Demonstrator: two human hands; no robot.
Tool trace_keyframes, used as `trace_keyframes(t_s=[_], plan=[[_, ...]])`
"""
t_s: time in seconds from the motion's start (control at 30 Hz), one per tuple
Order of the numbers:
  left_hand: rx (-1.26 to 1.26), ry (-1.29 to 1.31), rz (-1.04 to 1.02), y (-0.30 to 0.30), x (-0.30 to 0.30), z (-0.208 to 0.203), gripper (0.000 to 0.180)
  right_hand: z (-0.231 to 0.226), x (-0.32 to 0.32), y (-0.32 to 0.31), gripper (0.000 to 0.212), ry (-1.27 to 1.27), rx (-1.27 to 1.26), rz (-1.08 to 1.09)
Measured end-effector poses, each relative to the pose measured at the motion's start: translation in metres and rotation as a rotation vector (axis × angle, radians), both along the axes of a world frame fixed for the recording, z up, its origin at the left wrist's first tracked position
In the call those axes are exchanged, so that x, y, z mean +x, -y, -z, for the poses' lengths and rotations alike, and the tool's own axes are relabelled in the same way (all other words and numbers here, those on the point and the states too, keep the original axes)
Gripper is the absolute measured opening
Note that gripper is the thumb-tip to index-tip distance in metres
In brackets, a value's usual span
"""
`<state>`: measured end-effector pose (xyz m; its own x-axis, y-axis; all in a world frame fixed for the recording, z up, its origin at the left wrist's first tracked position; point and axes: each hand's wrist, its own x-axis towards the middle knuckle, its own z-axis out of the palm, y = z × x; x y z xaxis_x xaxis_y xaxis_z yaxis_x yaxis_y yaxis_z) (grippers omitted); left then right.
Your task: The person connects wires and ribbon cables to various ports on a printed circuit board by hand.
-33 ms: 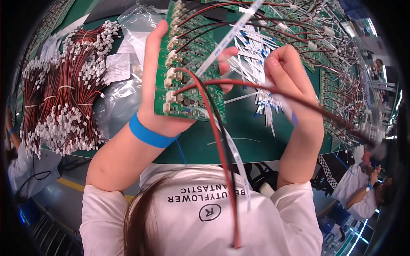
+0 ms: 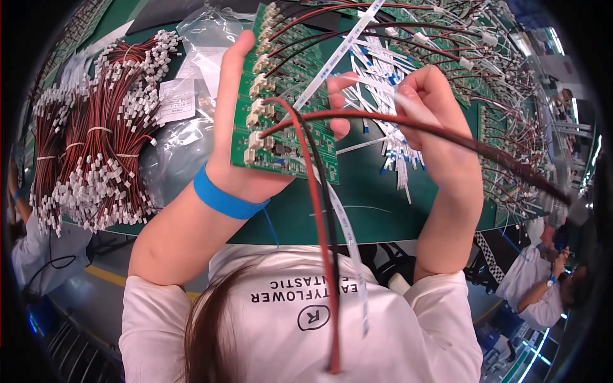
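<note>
My left hand (image 2: pixel 225 118) is closed around a green circuit board (image 2: pixel 287 152), thumb along its left edge and fingertips showing past the right edge. White connectors (image 2: pixel 254 120) line the board's left side. Red-and-black wires (image 2: pixel 313 172) plugged into them hang toward me and reach out to the right. Flat white ribbon cables (image 2: pixel 338 56) also come off the board. Right of it, my right hand (image 2: pixel 437 108) pinches a flat white ribbon cable (image 2: pixel 408 105) between thumb and forefinger. That cable is blurred, its free end pointing left toward the board.
Bundled red-and-black wires (image 2: pixel 96 137) with white plugs lie at left, beside a clear plastic bag (image 2: pixel 185 143). Loose white ribbon cables with blue ends (image 2: pixel 393 150) are piled behind my right hand. More wired boards (image 2: pixel 498 134) fill the right side of the green table (image 2: pixel 294 220). Other people sit beyond.
The ribbon cable in my right hand has swung up from below the hand to point left. The wires hanging from the board have shifted a little left.
</note>
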<state>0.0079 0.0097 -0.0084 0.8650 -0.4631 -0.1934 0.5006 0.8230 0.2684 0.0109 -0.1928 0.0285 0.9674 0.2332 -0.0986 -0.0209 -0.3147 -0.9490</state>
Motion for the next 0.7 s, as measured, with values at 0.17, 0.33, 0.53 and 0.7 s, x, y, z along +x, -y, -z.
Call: trace_keyframes(t_s=[0.17, 0.33, 0.53, 0.7], plan=[[0.023, -0.013, -0.013, 0.003, 0.001, 0.000, 0.067, 0.001, 0.002, -0.008, 0.010, -0.005, 0.219, -0.066], [-0.018, -0.048, 0.017, 0.001, 0.000, -0.003, 0.061, -0.003, -0.003, -0.011, 0.013, -0.016, 0.221, -0.045], [-0.002, -0.011, 0.024, 0.001, 0.001, 0.000, 0.060, -0.001, -0.007, -0.020, 0.015, 0.008, 0.316, -0.052], [-0.009, 0.078, 0.052, 0.000, 0.002, 0.004, 0.058, 0.004, -0.008, -0.022, 0.011, 0.045, 0.409, -0.107]])
